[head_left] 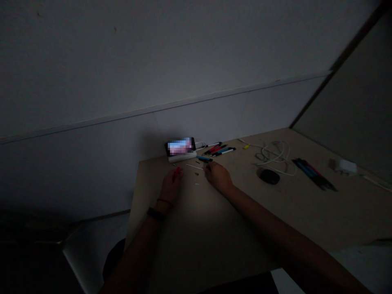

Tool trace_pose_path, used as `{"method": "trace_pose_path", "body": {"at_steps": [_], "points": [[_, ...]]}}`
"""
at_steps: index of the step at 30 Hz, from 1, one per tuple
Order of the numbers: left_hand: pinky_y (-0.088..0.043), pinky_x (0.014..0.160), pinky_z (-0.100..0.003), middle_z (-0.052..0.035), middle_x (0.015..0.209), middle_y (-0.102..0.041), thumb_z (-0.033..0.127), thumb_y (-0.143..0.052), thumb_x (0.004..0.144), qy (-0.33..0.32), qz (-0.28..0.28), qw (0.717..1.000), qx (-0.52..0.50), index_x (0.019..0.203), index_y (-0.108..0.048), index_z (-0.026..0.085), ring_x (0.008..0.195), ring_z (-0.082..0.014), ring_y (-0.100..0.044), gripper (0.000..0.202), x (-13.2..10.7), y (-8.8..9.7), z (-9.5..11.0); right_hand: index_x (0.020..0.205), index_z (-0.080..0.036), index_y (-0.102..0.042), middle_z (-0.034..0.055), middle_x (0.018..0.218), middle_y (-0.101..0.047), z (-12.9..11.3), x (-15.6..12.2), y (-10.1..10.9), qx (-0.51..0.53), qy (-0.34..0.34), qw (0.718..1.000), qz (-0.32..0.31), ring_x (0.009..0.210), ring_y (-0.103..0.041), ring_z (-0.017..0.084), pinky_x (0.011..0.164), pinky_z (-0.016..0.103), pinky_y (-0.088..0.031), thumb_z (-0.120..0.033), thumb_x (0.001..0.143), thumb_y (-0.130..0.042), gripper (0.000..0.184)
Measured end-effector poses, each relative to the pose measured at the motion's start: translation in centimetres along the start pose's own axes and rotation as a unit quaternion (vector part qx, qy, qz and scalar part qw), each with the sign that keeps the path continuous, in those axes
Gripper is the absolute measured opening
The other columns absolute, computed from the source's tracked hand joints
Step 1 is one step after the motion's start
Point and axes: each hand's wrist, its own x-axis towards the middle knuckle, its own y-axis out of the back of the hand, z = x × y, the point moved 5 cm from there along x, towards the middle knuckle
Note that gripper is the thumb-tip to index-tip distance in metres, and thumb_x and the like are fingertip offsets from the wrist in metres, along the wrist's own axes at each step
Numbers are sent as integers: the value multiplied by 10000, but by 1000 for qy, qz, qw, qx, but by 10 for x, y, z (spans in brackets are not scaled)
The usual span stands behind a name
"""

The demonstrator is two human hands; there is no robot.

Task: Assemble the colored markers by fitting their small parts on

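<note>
A person's left hand [170, 187] pinches a small red piece [177, 173] between its fingers [181, 174] on a dim worktop [196, 232], while the right hand [218, 176] rests just beside a blue pen [204, 159], its fingers [210, 169] curled down; whether they grip anything cannot be told. Small pale parts [196, 173] lie between the hands. Beyond them are a phone [180, 146] with a lit screen, a row of pens [219, 150], a coiled white cable [275, 157], a dark oval object [268, 176] and a bundle of pens [312, 174].
</note>
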Motion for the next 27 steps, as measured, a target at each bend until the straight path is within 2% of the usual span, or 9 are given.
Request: {"method": "trace_pose_path", "body": {"at_steps": [4,7,11,17,23,27], "points": [[-479,1001,-367,-109,1217,-737,369,-609,935,3,2,999,-52,1122,-710,147,1122,-244,-661,308,0,-1,0,1084,-150,-721,134,1111,-735,-2,0,2,24,12,1000,10,980,-685,246,803,303,-454,-255,1004,-543,221],[-482,980,-355,-98,1161,-745,382,-624,918,5,-3,998,-70,1097,-725,147,1078,-236,-660,312,2,-1,0,1048,-160,-712,111,1067,-730,-10,-3,1,44,62,997,11,962,-679,224,812,291,-451,-221,998,-555,176],[-502,869,-301,-70,1055,-738,424,-634,899,6,-23,997,-80,1083,-735,143,963,-206,-651,350,3,0,1,988,-169,-703,99,1033,-711,-18,-7,0,54,116,992,8,922,-670,209,793,283,-452,-176,977,-578,126],[-478,672,-246,-18,786,-661,481,-616,913,25,-41,996,-69,979,-723,130,728,-154,-580,373,-1,0,3,974,-169,-690,90,1002,-700,-22,-10,-2,68,165,984,3,913,-658,201,802,285,-462,-149,969,-577,115],[-471,735,-263,-43,861,-674,436,-585,933,-9,-33,999,-27,961,-695,133,818,-173,-588,323,-1,1,8,976,-175,-692,97,1021,-703,-19,-8,-4,58,162,985,-7,925,-660,209,802,292,-462,-163,966,-583,110],[-452,726,-263,-23,810,-641,417,-600,915,-25,-39,999,9,876,-667,145,785,-166,-568,283,-2,-1,9,949,-174,-691,95,998,-706,-18,-7,-4,75,165,983,2,908,-659,205,789,287,-456,-164,959,-592,100]]}}
